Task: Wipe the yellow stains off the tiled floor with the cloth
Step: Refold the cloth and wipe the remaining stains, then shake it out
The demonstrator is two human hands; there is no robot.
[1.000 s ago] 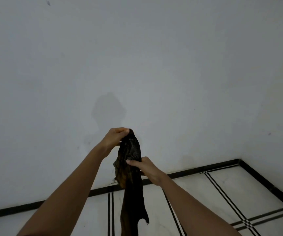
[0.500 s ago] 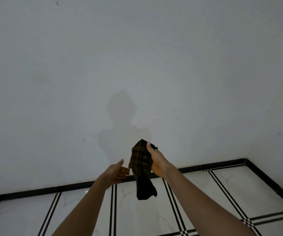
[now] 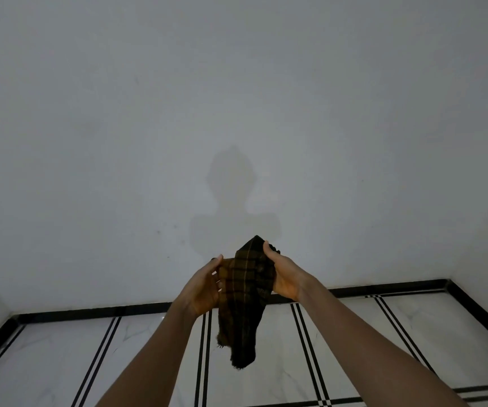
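Both hands hold a dark checked cloth up in front of a plain wall, above the tiled floor.

The left hand [image 3: 206, 284] is half open, its palm and fingers pressed against the cloth's left side. The cloth [image 3: 244, 292], brown and black plaid with a frayed lower end, hangs bunched between the two hands, clear of the floor. The right hand [image 3: 283, 273] is curled around its upper right edge, thumb on top. Below lies the white tiled floor [image 3: 354, 348] with black double lines; behind, the wall [image 3: 236, 113] carries a faint shadow.
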